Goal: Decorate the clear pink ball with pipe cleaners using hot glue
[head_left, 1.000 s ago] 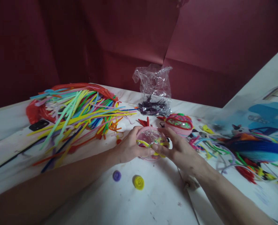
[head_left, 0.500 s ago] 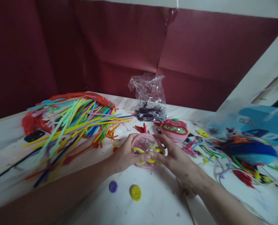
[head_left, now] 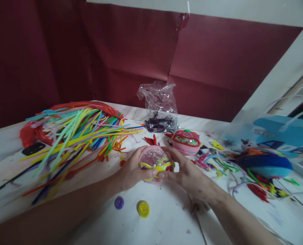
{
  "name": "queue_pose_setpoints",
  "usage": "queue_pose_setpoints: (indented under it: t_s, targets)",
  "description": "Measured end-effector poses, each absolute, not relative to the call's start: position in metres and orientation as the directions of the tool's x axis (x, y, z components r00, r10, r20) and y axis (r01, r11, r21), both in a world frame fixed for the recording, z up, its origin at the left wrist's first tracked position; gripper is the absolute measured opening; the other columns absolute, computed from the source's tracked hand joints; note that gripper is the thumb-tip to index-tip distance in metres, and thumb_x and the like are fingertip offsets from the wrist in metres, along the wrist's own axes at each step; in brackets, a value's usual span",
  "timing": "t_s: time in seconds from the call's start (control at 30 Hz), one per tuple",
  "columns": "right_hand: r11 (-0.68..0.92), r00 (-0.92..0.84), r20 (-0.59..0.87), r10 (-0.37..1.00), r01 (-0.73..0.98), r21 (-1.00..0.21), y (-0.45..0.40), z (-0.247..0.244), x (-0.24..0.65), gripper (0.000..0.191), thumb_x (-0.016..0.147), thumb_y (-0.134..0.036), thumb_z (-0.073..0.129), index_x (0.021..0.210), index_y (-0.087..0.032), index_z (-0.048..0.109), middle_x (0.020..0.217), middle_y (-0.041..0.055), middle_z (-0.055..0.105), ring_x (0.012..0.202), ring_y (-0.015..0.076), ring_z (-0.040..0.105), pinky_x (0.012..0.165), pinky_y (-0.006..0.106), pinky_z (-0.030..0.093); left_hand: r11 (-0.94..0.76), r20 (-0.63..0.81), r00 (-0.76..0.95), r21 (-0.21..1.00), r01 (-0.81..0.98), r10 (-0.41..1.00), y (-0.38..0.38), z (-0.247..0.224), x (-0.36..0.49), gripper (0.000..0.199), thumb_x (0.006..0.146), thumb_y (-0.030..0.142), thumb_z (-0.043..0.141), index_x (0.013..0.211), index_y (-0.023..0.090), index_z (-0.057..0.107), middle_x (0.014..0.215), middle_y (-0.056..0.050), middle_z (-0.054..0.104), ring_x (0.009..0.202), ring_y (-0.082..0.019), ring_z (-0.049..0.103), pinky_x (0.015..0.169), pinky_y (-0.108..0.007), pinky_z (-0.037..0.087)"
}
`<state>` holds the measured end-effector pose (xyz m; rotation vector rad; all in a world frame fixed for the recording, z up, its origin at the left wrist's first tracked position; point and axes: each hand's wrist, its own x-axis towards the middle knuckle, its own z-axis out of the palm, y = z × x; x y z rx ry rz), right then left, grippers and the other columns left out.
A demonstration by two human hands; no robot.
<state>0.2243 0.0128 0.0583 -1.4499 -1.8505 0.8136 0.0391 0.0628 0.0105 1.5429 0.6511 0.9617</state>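
Note:
Between my two hands sits a round clear ball (head_left: pixel 153 158) with a pink rim and a twisted yellow pipe-cleaner band across its front. My left hand (head_left: pixel 135 169) is wrapped round its left side, thumb on the yellow band. On the other side my right hand (head_left: pixel 183 170) grips it, its thumb close to the left thumb. The fingers behind the ball are hidden. Nearer to me on the white table lie a purple coil (head_left: pixel 119 202) and a yellow coil (head_left: pixel 143 209). Just behind the ball is a red pipe-cleaner piece (head_left: pixel 151 140).
A heap of coloured pipe cleaners (head_left: pixel 77 129) spreads at left, beside a phone (head_left: pixel 33 148). A clear plastic bag (head_left: pixel 161 109) stands behind. A pink wrapped ball (head_left: pixel 186 142), a blue wrapped ball (head_left: pixel 267 164) and scattered scraps lie at right, near a blue bag (head_left: pixel 289 136).
The whole view has shifted slightly, so things appear a little further left. Both hands still hold the ball; the thumbs sit slightly apart along the yellow band.

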Motion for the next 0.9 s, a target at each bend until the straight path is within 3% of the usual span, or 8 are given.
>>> queue_pose_setpoints:
  t_s: [0.17,0.37,0.5,0.7,0.9]
  targets:
    - [0.186,-0.12,0.142,0.983,0.6,-0.778,0.013,0.053,0.222,0.081,0.069,-0.046,0.071,0.138,-0.017,0.04,0.132,0.0124,0.053,0.117,0.0273,0.051,0.099,0.042,0.041,-0.253,0.255,0.464,0.965,-0.068,0.848,0.065,0.005,0.038,0.066,0.065,0.029,0.074,0.125,0.018,0.047,0.121,-0.01,0.06,0.111,-0.029,0.056,0.094,-0.041,0.046]
    - [0.175,-0.1,0.144,0.985,0.593,-0.786,0.013,0.051,0.22,0.076,0.07,-0.045,0.072,0.136,-0.018,0.043,0.114,0.0118,0.063,0.112,0.0295,0.054,0.096,0.043,0.043,-0.198,0.207,0.45,0.978,-0.068,0.869,0.061,0.012,0.039,0.069,0.062,0.035,0.074,0.122,0.013,0.048,0.119,-0.014,0.06,0.107,-0.03,0.058,0.09,-0.041,0.047]
    - [0.16,-0.092,0.132,0.987,0.493,-0.855,0.013,0.05,0.22,0.078,0.067,-0.042,0.077,0.134,-0.018,0.045,0.121,0.0134,0.06,0.115,0.0303,0.053,0.095,0.042,0.045,-0.132,0.157,0.455,0.987,-0.088,0.876,0.06,0.015,0.039,0.07,0.061,0.037,0.077,0.121,0.014,0.049,0.116,-0.013,0.063,0.105,-0.03,0.059,0.087,-0.039,0.048]
    - [0.139,-0.16,0.082,0.984,0.392,-0.909,0.02,0.05,0.226,0.08,0.071,-0.053,0.072,0.134,-0.014,0.043,0.126,0.0139,0.058,0.112,0.0274,0.057,0.09,0.039,0.051,-0.008,0.029,0.459,0.999,-0.048,0.888,0.066,0.019,0.04,0.061,0.063,0.046,0.076,0.112,0.016,0.055,0.109,-0.011,0.067,0.102,-0.031,0.062,0.083,-0.039,0.05]
    - [0.123,-0.197,0.058,0.979,0.334,-0.934,0.025,0.052,0.228,0.065,0.078,-0.06,0.062,0.123,-0.013,0.052,0.125,0.0135,0.059,0.112,0.0262,0.058,0.091,0.036,0.052,0.028,-0.029,0.402,1.0,0.007,0.915,0.068,0.021,0.041,0.062,0.058,0.048,0.08,0.105,0.016,0.057,0.104,-0.009,0.068,0.102,-0.031,0.063,0.083,-0.04,0.048]
